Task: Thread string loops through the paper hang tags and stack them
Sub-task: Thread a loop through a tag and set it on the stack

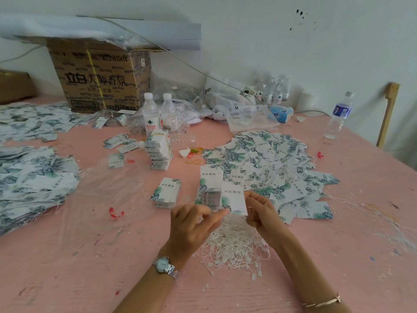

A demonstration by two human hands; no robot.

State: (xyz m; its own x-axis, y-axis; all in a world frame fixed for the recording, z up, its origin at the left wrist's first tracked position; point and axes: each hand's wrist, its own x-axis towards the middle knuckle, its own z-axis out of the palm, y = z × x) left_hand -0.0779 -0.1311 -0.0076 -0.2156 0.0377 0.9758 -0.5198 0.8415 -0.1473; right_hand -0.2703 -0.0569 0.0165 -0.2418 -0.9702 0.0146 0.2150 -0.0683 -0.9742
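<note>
A white hang tag with a green leaf print [234, 198] is held upright above the table between both hands. My right hand [261, 211] pinches its right edge. My left hand [194, 222] has curled fingers, and its fingertips meet the tag's lower left corner. Under the hands lies a tangle of white string loops [234, 245]. Two neat stacks of tags [167, 193] [211, 188] stand just beyond the hands. A wide heap of tags with strings [270, 168] spreads to the right.
A taller banded tag stack [159, 152] and two water bottles [158, 114] stand mid-table. More tag heaps [33, 177] cover the left side. A cardboard box [101, 75] and plastic bags [228, 98] sit at the back wall. Another bottle [339, 114] is far right.
</note>
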